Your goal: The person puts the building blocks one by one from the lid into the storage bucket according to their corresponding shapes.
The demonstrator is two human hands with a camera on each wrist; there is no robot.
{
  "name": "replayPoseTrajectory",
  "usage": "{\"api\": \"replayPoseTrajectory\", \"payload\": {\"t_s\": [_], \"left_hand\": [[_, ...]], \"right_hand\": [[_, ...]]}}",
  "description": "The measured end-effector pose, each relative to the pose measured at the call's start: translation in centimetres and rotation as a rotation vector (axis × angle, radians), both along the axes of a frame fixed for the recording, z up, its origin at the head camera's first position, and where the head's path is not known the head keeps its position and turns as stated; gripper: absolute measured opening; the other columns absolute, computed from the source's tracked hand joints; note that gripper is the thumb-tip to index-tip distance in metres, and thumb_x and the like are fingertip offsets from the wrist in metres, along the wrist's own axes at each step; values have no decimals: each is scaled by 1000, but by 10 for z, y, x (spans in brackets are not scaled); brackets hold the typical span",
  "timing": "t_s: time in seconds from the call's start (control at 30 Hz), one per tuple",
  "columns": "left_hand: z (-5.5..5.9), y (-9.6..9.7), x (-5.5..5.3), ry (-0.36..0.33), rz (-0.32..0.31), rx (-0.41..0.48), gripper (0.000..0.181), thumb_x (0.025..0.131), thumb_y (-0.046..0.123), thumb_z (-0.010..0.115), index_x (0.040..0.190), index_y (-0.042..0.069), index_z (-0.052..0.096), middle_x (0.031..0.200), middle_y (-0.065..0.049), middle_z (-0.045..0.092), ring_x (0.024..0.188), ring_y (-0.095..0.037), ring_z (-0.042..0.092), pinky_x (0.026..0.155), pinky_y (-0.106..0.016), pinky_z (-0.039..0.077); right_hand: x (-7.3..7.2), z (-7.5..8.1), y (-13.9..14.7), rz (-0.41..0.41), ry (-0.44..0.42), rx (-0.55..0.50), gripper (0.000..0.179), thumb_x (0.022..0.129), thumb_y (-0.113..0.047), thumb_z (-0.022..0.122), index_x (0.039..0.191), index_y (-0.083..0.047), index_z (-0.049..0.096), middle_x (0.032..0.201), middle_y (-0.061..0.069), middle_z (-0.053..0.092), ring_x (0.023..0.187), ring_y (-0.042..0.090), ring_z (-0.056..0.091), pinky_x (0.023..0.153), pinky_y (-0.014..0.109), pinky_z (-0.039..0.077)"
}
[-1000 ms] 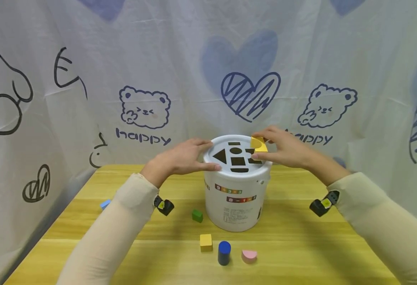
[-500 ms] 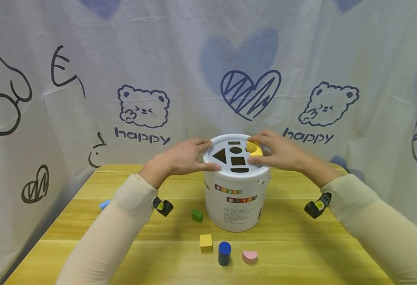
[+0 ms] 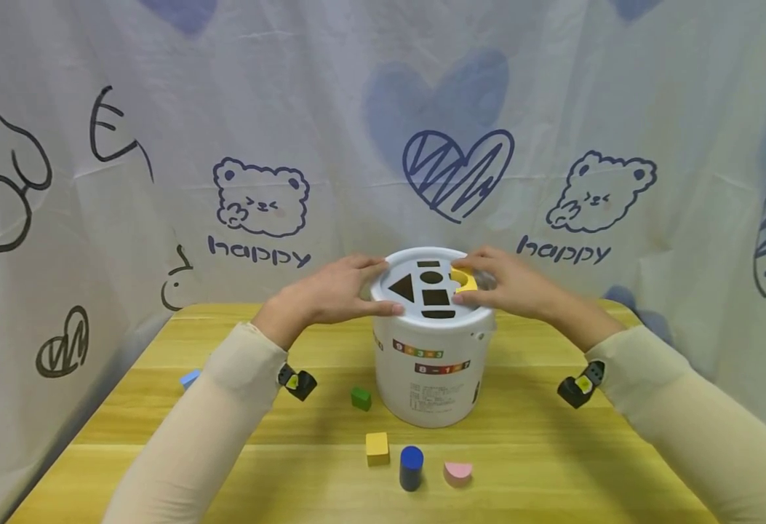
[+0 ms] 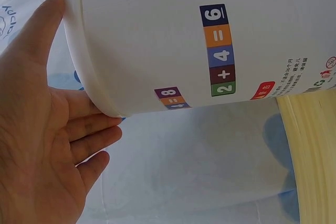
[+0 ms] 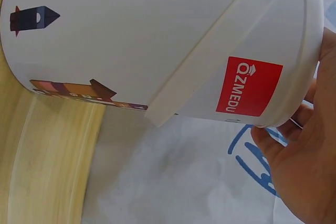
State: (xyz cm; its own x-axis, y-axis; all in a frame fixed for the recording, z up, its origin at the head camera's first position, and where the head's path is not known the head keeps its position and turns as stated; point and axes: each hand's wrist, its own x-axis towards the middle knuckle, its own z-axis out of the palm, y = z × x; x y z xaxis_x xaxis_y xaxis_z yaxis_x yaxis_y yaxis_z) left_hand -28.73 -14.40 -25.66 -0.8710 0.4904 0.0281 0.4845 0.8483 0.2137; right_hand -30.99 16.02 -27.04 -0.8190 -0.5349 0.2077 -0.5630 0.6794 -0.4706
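A white bucket (image 3: 431, 386) stands on the table, its lid (image 3: 412, 308) pierced by dark slots of different shapes. My left hand (image 3: 337, 289) rests against the lid's left rim, thumb at the front and fingers spread towards the back. In the left wrist view its fingers (image 4: 94, 145) lie fairly straight along the rim. My right hand (image 3: 513, 282) pinches a yellow arch block (image 3: 470, 280) between thumb and fingers, low over the right side of the lid. The right wrist view hides that block behind the bucket's rim (image 5: 313, 40).
In front of the bucket lie a green block (image 3: 360, 398), a yellow cube (image 3: 377, 449), an upright blue cylinder (image 3: 412, 469) and a pink half-round block (image 3: 457, 474). A light blue block (image 3: 190, 378) is partly behind the left sleeve. A printed curtain (image 3: 356, 145) hangs behind the table.
My right hand has moved left and slightly down with the yellow arch block, which now sits lower against the lid's right slot. The left hand has kept its place on the rim.
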Motion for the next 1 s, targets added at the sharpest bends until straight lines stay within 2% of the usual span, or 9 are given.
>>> {"api": "replayPoseTrajectory", "payload": {"t_s": [0.23,0.53,0.77,1.0], "left_hand": [[-2,-1,0,16,-5,0,105,78,85,46,154,15,31,158,-6,29,143,-29,27,115,-51,26],[-3,0,3,18,-9,8,104,78,84,46,154,15,32,158,-5,29,143,-28,27,115,-51,25],[-3,-1,2,14,-7,13,103,79,84,46,154,15,31,158,-6,29,143,-29,27,115,-52,24],[-2,-2,1,14,-11,11,104,78,84,46,155,15,30,158,-7,29,143,-29,27,115,-52,24]], "right_hand": [[1,-1,-2,18,-2,22,70,85,-50,71,139,-7,55,136,12,49,126,33,43,105,62,35],[5,-1,0,16,24,34,70,86,-50,71,139,-7,55,139,14,48,129,35,42,106,63,33],[9,10,6,50,57,36,69,85,-49,72,138,-7,56,141,14,48,129,37,43,106,63,34],[16,21,22,74,143,28,58,91,-39,70,137,-7,56,141,15,50,131,38,43,105,63,34]]}}
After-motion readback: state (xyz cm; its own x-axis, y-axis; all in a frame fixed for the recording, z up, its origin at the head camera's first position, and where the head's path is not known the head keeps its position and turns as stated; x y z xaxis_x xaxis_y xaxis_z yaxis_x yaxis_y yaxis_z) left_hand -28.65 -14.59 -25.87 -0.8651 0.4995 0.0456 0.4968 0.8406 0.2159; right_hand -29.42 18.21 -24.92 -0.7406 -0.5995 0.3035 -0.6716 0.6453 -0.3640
